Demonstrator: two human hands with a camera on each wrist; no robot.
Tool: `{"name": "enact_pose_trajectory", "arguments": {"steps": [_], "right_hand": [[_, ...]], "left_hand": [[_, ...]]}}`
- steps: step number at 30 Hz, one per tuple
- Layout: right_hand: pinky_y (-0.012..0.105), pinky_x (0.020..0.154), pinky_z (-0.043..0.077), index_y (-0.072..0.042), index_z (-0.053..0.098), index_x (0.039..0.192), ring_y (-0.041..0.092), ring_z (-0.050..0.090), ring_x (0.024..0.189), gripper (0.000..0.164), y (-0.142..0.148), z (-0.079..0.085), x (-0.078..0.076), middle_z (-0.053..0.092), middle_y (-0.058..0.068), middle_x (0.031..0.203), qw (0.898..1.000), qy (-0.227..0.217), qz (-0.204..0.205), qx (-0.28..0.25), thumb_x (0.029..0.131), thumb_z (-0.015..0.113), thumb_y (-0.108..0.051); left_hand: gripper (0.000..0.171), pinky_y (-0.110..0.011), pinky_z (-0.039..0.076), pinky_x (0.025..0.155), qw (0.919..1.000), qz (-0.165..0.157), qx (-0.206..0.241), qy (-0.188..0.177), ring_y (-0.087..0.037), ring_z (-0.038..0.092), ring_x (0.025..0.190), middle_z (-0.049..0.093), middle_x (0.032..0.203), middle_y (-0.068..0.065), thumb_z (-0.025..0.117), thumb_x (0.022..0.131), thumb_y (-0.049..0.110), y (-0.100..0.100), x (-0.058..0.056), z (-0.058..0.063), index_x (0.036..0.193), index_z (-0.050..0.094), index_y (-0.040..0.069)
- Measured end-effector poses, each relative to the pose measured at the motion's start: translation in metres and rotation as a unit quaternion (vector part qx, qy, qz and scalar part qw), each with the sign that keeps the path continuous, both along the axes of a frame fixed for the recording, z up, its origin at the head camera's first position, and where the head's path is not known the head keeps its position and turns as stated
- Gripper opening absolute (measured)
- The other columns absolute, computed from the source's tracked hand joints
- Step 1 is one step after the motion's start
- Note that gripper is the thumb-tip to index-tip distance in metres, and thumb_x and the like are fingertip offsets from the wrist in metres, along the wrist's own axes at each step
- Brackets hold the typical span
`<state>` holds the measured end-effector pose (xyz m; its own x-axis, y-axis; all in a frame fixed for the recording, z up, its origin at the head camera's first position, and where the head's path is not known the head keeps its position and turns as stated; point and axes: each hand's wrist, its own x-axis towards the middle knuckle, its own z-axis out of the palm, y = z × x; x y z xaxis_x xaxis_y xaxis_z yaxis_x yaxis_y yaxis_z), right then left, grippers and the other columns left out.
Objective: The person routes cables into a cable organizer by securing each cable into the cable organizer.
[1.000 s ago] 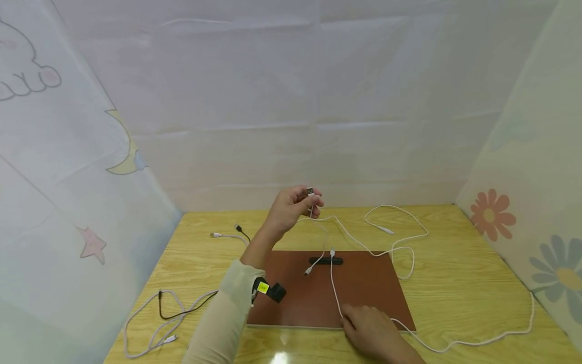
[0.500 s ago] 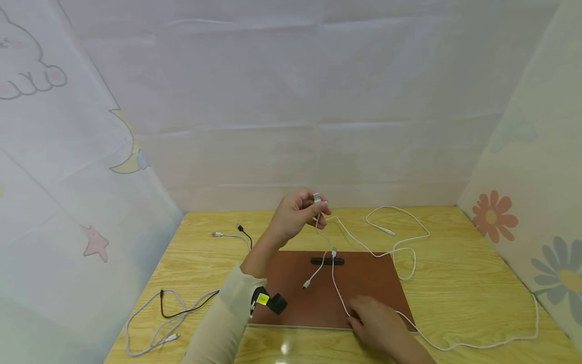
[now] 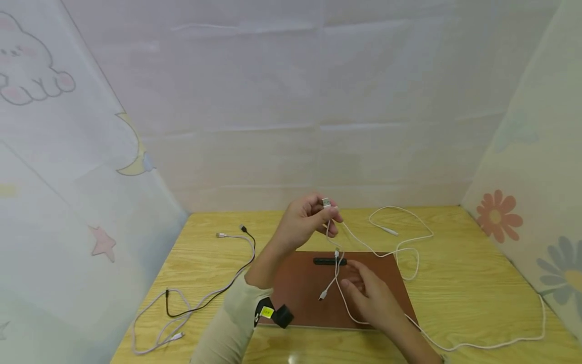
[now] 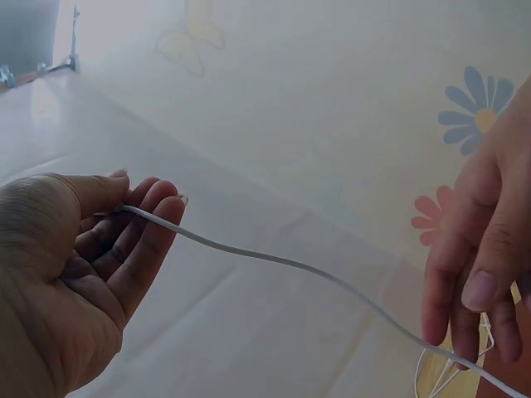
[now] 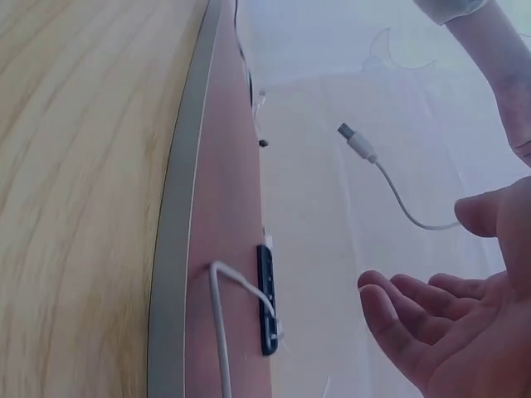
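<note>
My left hand (image 3: 305, 222), raised above the back of the brown board (image 3: 295, 298), pinches a white charging cable near its USB plug (image 3: 326, 202). The cable's other connector (image 3: 323, 295) dangles over the board; in the right wrist view that hanging plug (image 5: 357, 143) has a metal tip. My right hand (image 3: 377, 298) hovers over the board's right half, fingers apart and nothing gripped, its fingertips close to a slim black bar (image 3: 324, 261). Another white cable (image 3: 342, 293) runs across the board, its plug (image 3: 337, 252) at the bar. Whether it is plugged in I cannot tell.
At the left of the wooden table (image 3: 218, 349) lie a pale lilac cable (image 3: 156, 338) and a black cable (image 3: 182, 314). A long white cable (image 3: 417, 258) loops at the back right. Printed cloth walls (image 3: 295, 111) enclose the table's back and sides.
My right hand has left the white cable at the board's front edge and moved forward, its fingers spreading. The left hand has drifted right and slightly down, the dangling connector swinging along.
</note>
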<state>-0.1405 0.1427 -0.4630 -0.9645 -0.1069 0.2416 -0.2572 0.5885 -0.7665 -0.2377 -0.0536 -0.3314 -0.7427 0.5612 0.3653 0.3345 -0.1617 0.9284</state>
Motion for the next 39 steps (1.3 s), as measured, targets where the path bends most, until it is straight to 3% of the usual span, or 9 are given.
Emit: {"name": "enact_pose_trajectory", "arguments": {"steps": [8,11,15,19,23,27,33,34,39], "right_hand": [[0.027,0.091,0.055,-0.008,0.060,0.132,0.018,0.067,0.110,0.033,-0.011,0.003,-0.005,0.070,0.004,0.118,0.995,-0.006,0.011,-0.098,0.101,0.065,-0.020],[0.026,0.089,0.055,-0.009,0.064,0.121,0.014,0.066,0.104,0.021,-0.013,0.005,-0.005,0.071,-0.001,0.109,0.993,-0.013,0.010,-0.115,0.103,0.062,-0.018],[0.026,0.083,0.054,-0.008,0.067,0.108,0.013,0.066,0.095,0.012,-0.014,0.005,-0.001,0.070,0.002,0.100,0.991,-0.034,0.002,-0.129,0.104,0.059,-0.016],[0.029,0.078,0.056,-0.008,0.065,0.103,0.018,0.066,0.086,0.012,-0.012,0.001,0.001,0.067,0.007,0.090,0.988,-0.036,0.011,-0.150,0.106,0.056,-0.016],[0.032,0.064,0.057,-0.005,0.062,0.105,0.024,0.064,0.069,0.016,-0.008,-0.003,0.004,0.060,0.010,0.078,0.983,-0.037,0.032,-0.180,0.108,0.051,-0.016],[0.028,0.053,0.048,-0.008,0.064,0.105,0.016,0.053,0.058,0.015,-0.005,-0.005,0.007,0.054,0.007,0.072,0.985,-0.046,0.013,-0.165,0.107,0.053,-0.017],[0.025,0.074,0.046,-0.017,0.070,0.099,0.007,0.054,0.082,0.011,-0.004,-0.010,0.009,0.068,-0.001,0.096,0.994,-0.051,-0.024,-0.093,0.103,0.060,-0.014],[0.025,0.075,0.047,-0.017,0.070,0.100,0.006,0.055,0.084,0.011,-0.004,-0.011,0.010,0.069,-0.002,0.099,0.995,-0.055,-0.019,-0.087,0.103,0.060,-0.014],[0.021,0.053,0.042,-0.011,0.070,0.107,-0.001,0.044,0.058,0.013,-0.003,-0.018,0.011,0.054,-0.007,0.069,0.994,-0.055,0.050,-0.075,0.103,0.058,-0.010]], "left_hand": [[0.019,-0.033,0.060,0.067,0.9996,-0.021,0.018,0.005,-0.014,0.068,0.070,0.070,0.090,-0.009,0.058,0.105,0.012,0.000,0.008,0.000,0.107,0.060,-0.006],[0.019,-0.032,0.060,0.067,0.9996,-0.021,0.018,0.008,-0.013,0.068,0.071,0.069,0.090,-0.014,0.058,0.105,0.012,0.000,0.009,0.000,0.107,0.059,-0.006],[0.019,-0.032,0.060,0.068,0.9998,-0.005,0.018,0.001,-0.013,0.069,0.071,0.066,0.096,-0.031,0.058,0.104,0.013,0.000,0.008,-0.002,0.108,0.060,-0.005],[0.021,-0.035,0.061,0.070,0.9993,0.031,0.014,-0.013,-0.014,0.070,0.072,0.068,0.099,-0.028,0.061,0.103,0.016,-0.002,0.000,-0.009,0.110,0.062,-0.004],[0.023,-0.040,0.062,0.074,0.9968,0.069,0.013,-0.039,-0.013,0.071,0.074,0.071,0.099,-0.021,0.063,0.102,0.018,-0.005,-0.013,-0.022,0.114,0.064,-0.002],[0.025,-0.042,0.062,0.075,0.9942,0.090,0.013,-0.056,-0.014,0.072,0.075,0.071,0.101,-0.022,0.063,0.102,0.017,-0.007,-0.028,-0.038,0.116,0.064,-0.003],[0.032,-0.038,0.062,0.075,0.9905,0.092,-0.019,-0.100,-0.013,0.071,0.075,0.070,0.104,-0.022,0.064,0.102,0.023,-0.006,-0.047,-0.071,0.117,0.063,-0.005],[0.032,-0.037,0.062,0.075,0.9895,0.091,-0.023,-0.110,-0.013,0.071,0.075,0.070,0.105,-0.022,0.064,0.102,0.023,-0.006,-0.049,-0.077,0.117,0.063,-0.005],[0.030,-0.038,0.062,0.075,0.9863,0.080,-0.036,-0.140,-0.016,0.070,0.077,0.070,0.108,-0.023,0.063,0.102,0.021,-0.002,-0.057,-0.100,0.118,0.063,-0.005]]}}
